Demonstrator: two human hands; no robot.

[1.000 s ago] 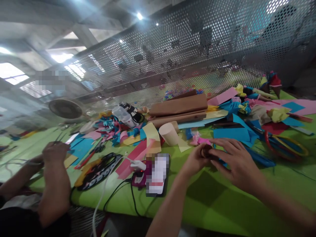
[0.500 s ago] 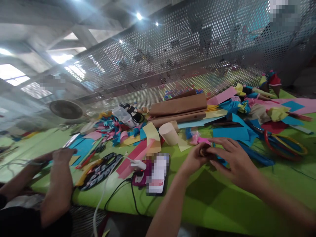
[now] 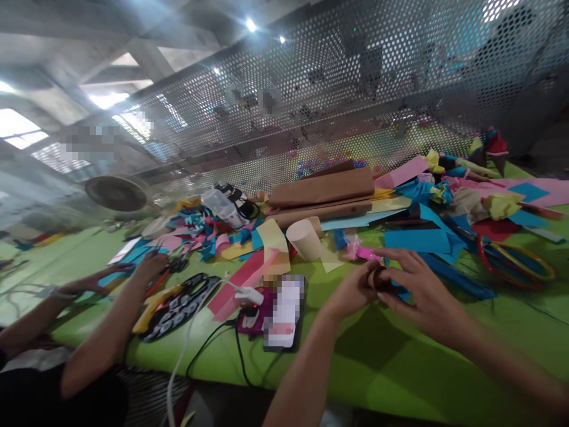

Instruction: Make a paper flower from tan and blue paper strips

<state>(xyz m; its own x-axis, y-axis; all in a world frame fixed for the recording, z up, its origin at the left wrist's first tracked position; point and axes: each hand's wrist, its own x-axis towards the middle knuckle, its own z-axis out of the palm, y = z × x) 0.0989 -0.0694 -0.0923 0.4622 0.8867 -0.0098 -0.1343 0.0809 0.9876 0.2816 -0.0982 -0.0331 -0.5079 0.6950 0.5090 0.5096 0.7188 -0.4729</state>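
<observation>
Right of frame centre: brown piece (image 3: 379,277), held up over the green tabletop (image 3: 391,379) between both hands.
Left grip (image 3: 354,290): fingers curled close around the brown piece, partly hidden.
Right grip (image 3: 415,290): thumb and fingers bent inward, tips against the brown piece.
Just beyond the hands: pink piece (image 3: 367,253), blue sheet (image 3: 416,240).
Frame centre: cream roll (image 3: 304,241), near folded brown paper (image 3: 322,188).
Lower centre: phone (image 3: 288,317).
Left edge: co-worker's forearms (image 3: 109,326).
</observation>
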